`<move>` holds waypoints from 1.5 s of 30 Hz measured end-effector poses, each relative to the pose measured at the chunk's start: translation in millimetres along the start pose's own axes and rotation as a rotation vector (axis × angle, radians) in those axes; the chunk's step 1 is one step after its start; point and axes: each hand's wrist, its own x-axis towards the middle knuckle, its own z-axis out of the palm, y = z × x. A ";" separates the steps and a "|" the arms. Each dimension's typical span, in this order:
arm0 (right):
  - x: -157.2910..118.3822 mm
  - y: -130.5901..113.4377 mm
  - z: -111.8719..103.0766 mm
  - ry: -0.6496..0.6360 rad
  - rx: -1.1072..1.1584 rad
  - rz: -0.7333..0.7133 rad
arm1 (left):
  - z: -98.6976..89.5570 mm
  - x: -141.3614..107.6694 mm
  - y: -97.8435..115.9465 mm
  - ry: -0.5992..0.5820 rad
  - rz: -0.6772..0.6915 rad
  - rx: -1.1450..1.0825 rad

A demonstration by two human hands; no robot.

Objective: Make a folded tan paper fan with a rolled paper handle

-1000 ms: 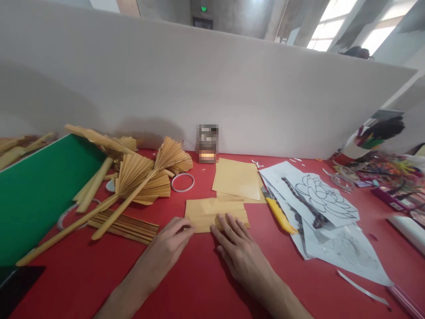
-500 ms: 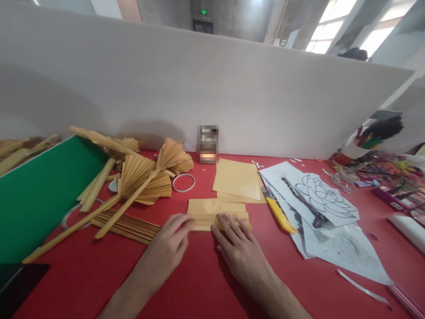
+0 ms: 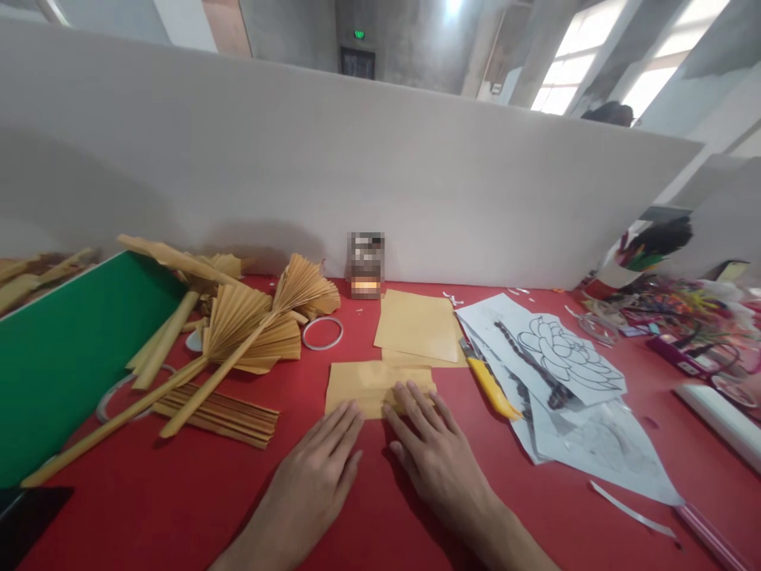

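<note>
Along the lower edge of the creased tan paper [image 3: 357, 381], the fingertips of both hands rest side by side and hide parts of that edge. The left hand [image 3: 318, 464] is released and laid flat, its fingers together and its thumb out to the side. The right hand [image 3: 437, 456] is likewise released, with its fingers spread and pressing on the paper's right part. Neither grasps anything. The paper lies on the smooth red table [image 3: 374, 507], below two overlapping flat tan sheets [image 3: 413, 325], the lower one mostly covered.

To the left, pleated paper fans [image 3: 238, 321] with rolled handles overlap one another, so their count is hard to make out. Under their handles lie a narrow folded strip [image 3: 223, 412] with tight ridges and a partly hidden ring; another thin, round ring [image 3: 323, 334] is fully visible. A black thing [image 3: 29, 511] is cut off at the lower left. By the pale partition [image 3: 297, 166], a small object [image 3: 365, 266] is blurred into blocks. On the right, a yellow cutter [image 3: 493, 388] touches line drawings [image 3: 571, 349] on white paper, and the colourful clutter [image 3: 683, 309] beyond is too tangled to tell apart.
</note>
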 end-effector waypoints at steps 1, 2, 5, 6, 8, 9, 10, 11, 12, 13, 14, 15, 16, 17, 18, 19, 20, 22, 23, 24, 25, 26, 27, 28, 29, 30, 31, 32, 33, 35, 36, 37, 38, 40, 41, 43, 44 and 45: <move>-1.6 1.6 -1.0 0.012 -0.002 0.009 | -0.2 0.2 -0.2 0.002 0.000 -0.007; -3.3 2.8 -1.8 0.019 -0.004 0.017 | -0.2 0.4 -0.4 0.005 -0.003 -0.013; -7.7 4.7 -2.6 0.016 -0.002 0.044 | -1.0 0.3 -1.1 0.027 -0.018 -0.026; -8.8 5.1 -2.7 0.014 -0.001 0.056 | -1.6 -0.1 -1.7 0.034 -0.021 -0.026; -10.8 6.2 -3.1 0.019 -0.002 0.082 | -3.2 -1.9 -3.8 0.037 -0.013 -0.010; -12.0 7.3 -3.5 0.023 -0.005 0.092 | -3.9 -3.2 -5.1 0.036 -0.008 0.006; -13.5 9.0 -4.0 0.024 -0.010 0.102 | -4.5 -4.7 -6.5 0.036 -0.005 0.024; -15.5 11.1 -4.6 0.022 -0.018 0.111 | -4.8 -6.3 -7.7 0.038 -0.007 0.038; -17.9 13.9 -5.2 0.021 -0.030 0.117 | -4.9 -7.8 -8.8 0.043 -0.011 0.046; -20.9 17.1 -5.8 0.020 -0.044 0.124 | -4.8 -9.2 -9.6 0.048 -0.015 0.047; -24.4 20.6 -6.3 0.020 -0.059 0.134 | -4.5 -10.2 -10.2 0.054 -0.018 0.044; -28.1 24.3 -6.9 0.021 -0.074 0.146 | -4.0 -11.0 -10.5 0.058 -0.018 0.039; -32.1 28.0 -7.6 0.025 -0.088 0.158 | -3.5 -11.5 -10.7 0.060 -0.017 0.035; -35.9 31.6 -8.4 0.027 -0.103 0.169 | -3.0 -11.9 -10.8 0.061 -0.016 0.033; -39.6 34.7 -9.2 0.028 -0.117 0.181 | -2.6 -12.0 -10.9 0.062 -0.014 0.033; -42.8 37.4 -10.0 0.030 -0.131 0.190 | -2.2 -12.2 -11.0 0.061 -0.015 0.036; -45.5 39.5 -10.8 0.033 -0.145 0.194 | -2.0 -12.4 -11.3 0.060 -0.016 0.042; -49.2 42.0 -11.7 0.039 -0.166 0.198 | -2.3 -13.5 -12.2 0.062 -0.008 0.063; -50.2 42.5 -11.6 0.041 -0.173 0.199 | -3.0 -14.5 -12.7 0.061 -0.005 0.078; -51.0 42.5 -11.3 0.041 -0.178 0.201 | -4.1 -15.7 -13.3 0.061 -0.002 0.094; -51.4 42.4 -10.8 0.041 -0.181 0.203 | -5.7 -17.3 -13.9 0.061 -0.002 0.111; -51.8 42.1 -10.1 0.039 -0.183 0.207 | -7.7 -19.0 -14.5 0.058 -0.006 0.126; -52.0 41.9 -9.5 0.040 -0.183 0.210 | -9.9 -20.8 -15.1 0.049 -0.013 0.137; -52.1 41.8 -9.0 0.040 -0.182 0.211 | -12.3 -22.3 -15.6 0.040 -0.023 0.146; -51.9 41.7 -8.7 0.040 -0.181 0.209 | -14.7 -23.5 -16.2 0.032 -0.034 0.152; -51.4 41.6 -8.7 0.039 -0.179 0.206 | -16.8 -24.0 -16.8 0.023 -0.046 0.156; -50.3 41.4 -9.0 0.041 -0.176 0.203 | -18.5 -23.9 -17.4 0.014 -0.056 0.159; -48.4 40.8 -9.6 0.046 -0.174 0.200 | -19.8 -23.0 -18.0 0.009 -0.061 0.159; -45.7 39.9 -10.4 0.055 -0.172 0.195 | -20.4 -21.6 -18.6 0.006 -0.064 0.156; -37.4 36.3 -12.6 0.073 -0.171 0.181 | -20.4 -17.8 -19.0 -0.004 -0.063 0.142; -32.0 33.7 -14.0 0.078 -0.173 0.169 | -19.9 -16.0 -18.7 -0.012 -0.059 0.132; -25.9 30.5 -15.4 0.076 -0.174 0.151 | -19.3 -14.7 -18.0 -0.017 -0.058 0.123; -19.4 27.0 -16.7 0.067 -0.171 0.128 | -18.7 -13.9 -16.9 -0.020 -0.061 0.116; -6.5 19.3 -18.8 0.031 -0.139 0.056 | -17.8 -14.6 -13.5 -0.007 -0.069 0.104; -0.7 15.2 -19.2 0.011 -0.117 0.015 | -17.7 -16.0 -11.4 0.005 -0.076 0.098; 8.3 6.9 -18.1 -0.017 -0.062 -0.040 | -18.1 -20.2 -6.6 0.024 -0.091 0.087; 10.9 2.3 -16.4 -0.011 -0.026 -0.023 | -18.6 -22.6 -3.7 0.027 -0.102 0.086; 11.9 -2.5 -13.9 0.006 0.028 0.029 | -19.2 -25.2 -0.3 0.031 -0.117 0.094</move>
